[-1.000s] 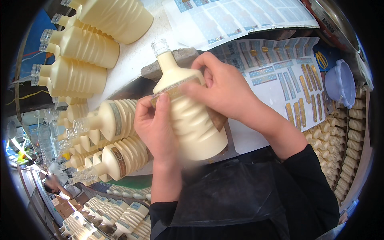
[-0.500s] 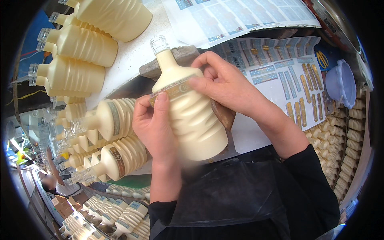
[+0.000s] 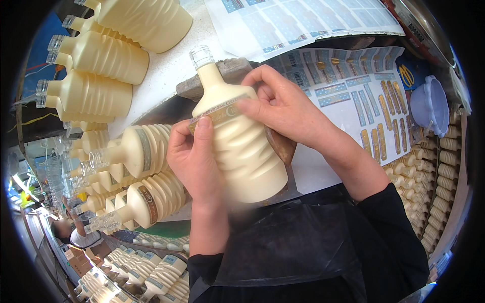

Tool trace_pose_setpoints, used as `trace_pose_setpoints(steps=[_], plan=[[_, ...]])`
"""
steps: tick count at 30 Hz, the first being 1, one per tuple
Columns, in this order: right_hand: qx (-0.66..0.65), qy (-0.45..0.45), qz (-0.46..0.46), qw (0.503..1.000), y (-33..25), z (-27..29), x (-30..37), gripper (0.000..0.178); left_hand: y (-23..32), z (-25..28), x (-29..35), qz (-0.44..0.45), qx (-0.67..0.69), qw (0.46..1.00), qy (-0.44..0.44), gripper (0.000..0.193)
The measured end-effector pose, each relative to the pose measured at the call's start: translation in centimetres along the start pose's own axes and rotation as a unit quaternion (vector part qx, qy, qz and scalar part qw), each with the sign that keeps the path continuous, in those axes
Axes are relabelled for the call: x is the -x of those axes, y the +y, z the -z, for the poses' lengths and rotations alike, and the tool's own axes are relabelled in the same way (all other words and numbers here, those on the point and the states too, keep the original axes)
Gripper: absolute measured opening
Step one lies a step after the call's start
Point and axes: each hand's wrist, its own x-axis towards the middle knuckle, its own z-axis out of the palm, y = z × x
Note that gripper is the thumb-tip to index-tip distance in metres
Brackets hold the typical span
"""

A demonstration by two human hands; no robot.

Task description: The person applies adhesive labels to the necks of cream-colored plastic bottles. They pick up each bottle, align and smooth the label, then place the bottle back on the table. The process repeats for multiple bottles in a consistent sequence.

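A cream bottle with a clear threaded neck and wavy ribbed sides lies tilted in front of me, its neck pointing away. Across its shoulder runs a narrow gold label strip with a printed edge. My left hand pinches the strip's left end between thumb and forefinger. At the other end, my right hand has its thumb pressed on the strip and its fingers curled behind. Under the bottle sits a worn brown support block, partly hidden.
Unlabelled cream bottles lie at the upper left, with labelled bottles below them. A sheet of blue and gold labels spreads to the right, near a lavender bucket. More bottles fill the far right. Another person stands at far left.
My hands, the strip and the bottle stay almost in place. The person in the background at the left has shifted slightly.
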Motion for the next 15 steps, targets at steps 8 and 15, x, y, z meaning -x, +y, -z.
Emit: trace_pose_setpoints(steps=[8, 15], plan=[[0.005, -0.001, -0.003, 1.0, -0.1, 0.1, 0.1, 0.047, -0.2, 0.2, -0.1, 0.0, -0.001, 1.0, -0.002, 0.007], [0.157, 0.049, -0.002, 0.986, -1.9, -0.6, 0.5, 0.059, -0.1, 0.1, -0.2, 0.019, 0.006, 1.0, 0.004, 0.007]])
